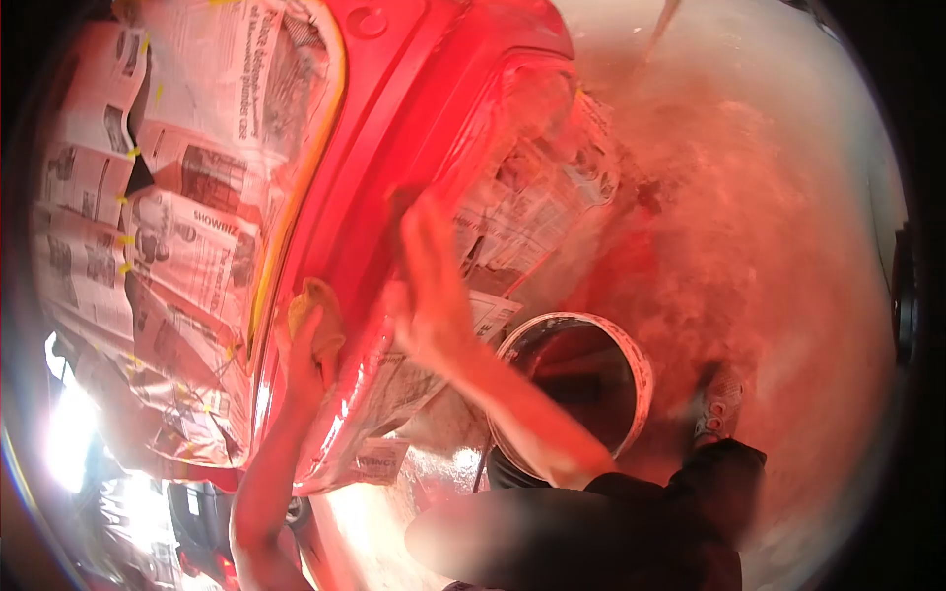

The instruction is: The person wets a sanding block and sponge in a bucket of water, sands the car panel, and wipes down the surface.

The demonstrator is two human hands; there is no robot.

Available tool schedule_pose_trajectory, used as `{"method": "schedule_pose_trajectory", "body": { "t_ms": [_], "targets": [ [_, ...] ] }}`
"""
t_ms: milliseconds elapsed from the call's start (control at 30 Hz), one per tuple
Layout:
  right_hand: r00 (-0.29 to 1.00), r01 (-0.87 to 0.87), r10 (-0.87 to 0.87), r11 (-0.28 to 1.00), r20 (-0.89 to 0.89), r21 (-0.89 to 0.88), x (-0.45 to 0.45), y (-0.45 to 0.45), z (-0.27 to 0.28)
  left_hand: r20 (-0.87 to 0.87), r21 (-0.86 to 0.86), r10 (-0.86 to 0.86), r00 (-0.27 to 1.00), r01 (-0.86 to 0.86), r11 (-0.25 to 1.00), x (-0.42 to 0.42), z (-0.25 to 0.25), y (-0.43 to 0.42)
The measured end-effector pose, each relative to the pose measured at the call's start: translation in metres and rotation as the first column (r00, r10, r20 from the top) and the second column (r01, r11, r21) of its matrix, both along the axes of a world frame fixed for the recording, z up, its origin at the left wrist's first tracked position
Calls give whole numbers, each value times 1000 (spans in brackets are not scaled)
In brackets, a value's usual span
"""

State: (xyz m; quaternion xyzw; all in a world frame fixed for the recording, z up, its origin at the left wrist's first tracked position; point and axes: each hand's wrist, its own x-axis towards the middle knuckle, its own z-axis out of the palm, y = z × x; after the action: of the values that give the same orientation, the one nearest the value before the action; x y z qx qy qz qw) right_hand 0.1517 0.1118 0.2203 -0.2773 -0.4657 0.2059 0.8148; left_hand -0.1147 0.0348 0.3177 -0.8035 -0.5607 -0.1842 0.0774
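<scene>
Bodywork [394,108] in red curved from the top of your view to its lower left, both of your hands at it. Your left hand [311,350] was closed around a yellowish pad [327,313] against the lower part. Your right hand [429,286], farther up, had its fingers extended along what was probably a dark block [398,209], blurred at the surface. Newspaper [207,197] covered the area beside the red on the left, and more sheets hung along its right side. Near your right forearm stood a round bucket [642,379], with a shoe [722,399] beyond it on the red-stained floor [749,246].
</scene>
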Motion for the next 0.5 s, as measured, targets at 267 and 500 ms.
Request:
{"method": "schedule_pose_trajectory", "body": {
  "t_ms": [267, 500],
  "targets": [
    [952, 251, -213, 955, 219, -160, 9, 75, -2, -277, 161, -99, 956, 148, 976, 45, 15, 6],
    [973, 27, 17, 982, 231, -186, -78, -14, 5, -237, 140, -81, 968, 116, 983, 34, 15, -2]
  ]
}}
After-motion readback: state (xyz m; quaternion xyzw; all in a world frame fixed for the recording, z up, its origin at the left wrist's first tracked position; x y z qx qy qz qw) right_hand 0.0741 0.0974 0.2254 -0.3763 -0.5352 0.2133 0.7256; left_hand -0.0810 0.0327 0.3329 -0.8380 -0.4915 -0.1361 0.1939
